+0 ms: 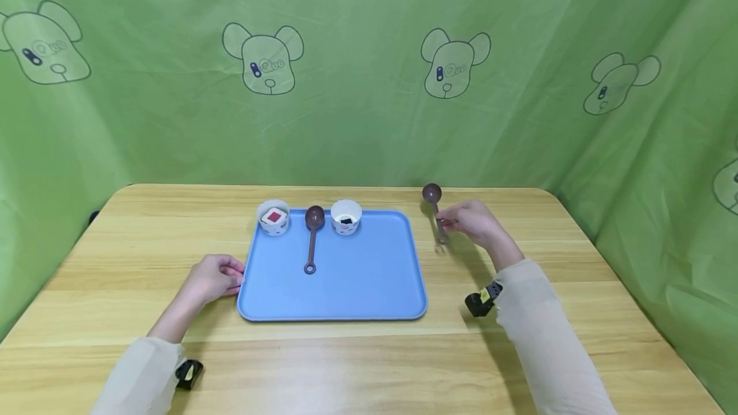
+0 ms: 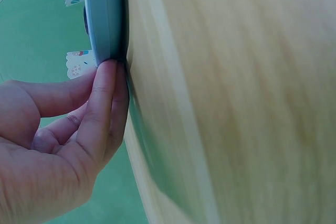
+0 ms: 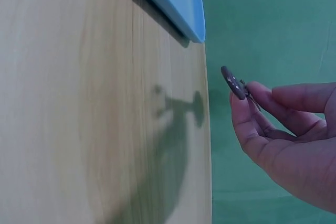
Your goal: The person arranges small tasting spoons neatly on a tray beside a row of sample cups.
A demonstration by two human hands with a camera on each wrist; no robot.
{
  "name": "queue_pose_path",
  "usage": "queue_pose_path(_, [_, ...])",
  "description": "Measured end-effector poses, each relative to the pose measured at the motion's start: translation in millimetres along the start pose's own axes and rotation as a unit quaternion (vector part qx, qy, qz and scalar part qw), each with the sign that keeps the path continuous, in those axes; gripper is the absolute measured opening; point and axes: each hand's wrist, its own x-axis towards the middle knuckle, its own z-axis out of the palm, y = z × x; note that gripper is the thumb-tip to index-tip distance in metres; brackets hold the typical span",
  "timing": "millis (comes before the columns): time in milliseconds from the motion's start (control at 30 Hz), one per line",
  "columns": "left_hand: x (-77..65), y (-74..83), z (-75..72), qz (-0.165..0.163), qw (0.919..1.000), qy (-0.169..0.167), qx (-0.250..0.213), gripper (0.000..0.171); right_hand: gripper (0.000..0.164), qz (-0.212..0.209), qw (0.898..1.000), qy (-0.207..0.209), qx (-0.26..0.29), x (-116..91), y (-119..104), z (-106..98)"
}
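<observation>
My right hand pinches the handle of a brown round-bowled spoon to the right of the tray. In the right wrist view this spoon shows end-on at the fingertips, off the table, its shadow falling on the wood. With thumb and fingers, my left hand holds the left edge of a blue tray; in the left wrist view they meet at the rim. A second brown spoon lies on the tray between two patterned paper cups, the left cup and the right cup.
White and red pieces sit in the left cup, a small black piece in the right one. The wooden table extends around the tray. Green curtains printed with bear heads hang behind and at the sides.
</observation>
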Motion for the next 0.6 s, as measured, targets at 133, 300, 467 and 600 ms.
queue_pose_path(133, [-0.5,0.7,0.0,-0.001,1.0000,0.000,0.000,0.018,0.032,-0.001,1.000,-0.003,0.003,-1,-3,3])
queue_pose_path(300, [-0.6,1.6,-0.3,0.002,1.0000,0.001,-0.001,0.017,0.031,-0.006,1.000,-0.009,0.003,-2,-6,7])
queue_pose_path(467, [-1.1,1.6,-1.3,0.004,1.0000,-0.004,-0.004,0.017,0.030,-0.009,1.000,-0.012,-0.001,-2,-6,11])
queue_pose_path(600, [-0.6,1.0,-1.2,0.004,1.0000,-0.004,-0.003,0.017,0.029,-0.006,1.000,-0.017,0.000,0,-5,14])
